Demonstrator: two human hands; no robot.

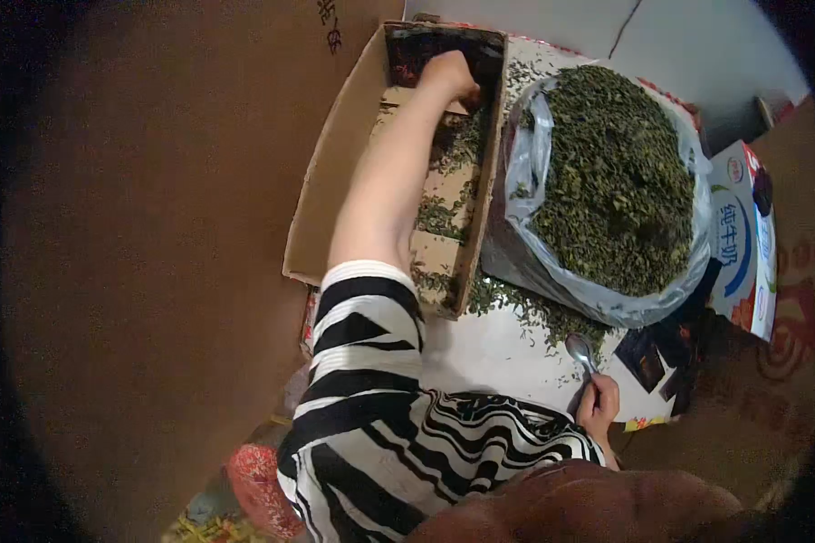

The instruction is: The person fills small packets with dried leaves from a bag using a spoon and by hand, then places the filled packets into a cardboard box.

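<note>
My left hand [453,76] reaches into the far end of a long cardboard box [330,195], beside dark packets [407,56] there. Its fingers curl downward, and what they hold, if anything, is hidden. Loose dried tea leaves [439,217] are scattered along the box floor. Low on the right, my right hand [599,403] is closed round the handle of a metal spoon [581,349]. The spoon's bowl lies over the white tabletop, near spilled leaves. Above it stands a clear plastic bag [552,262], opened wide and heaped with dark green tea leaves [616,181].
Right of the bag is a blue and white milk carton box [732,226]. Black sachets [643,357] lie near my right hand on the white surface [480,348]. A red patterned bundle [261,489] sits at the lower left. A pale wall panel [688,54] rises behind.
</note>
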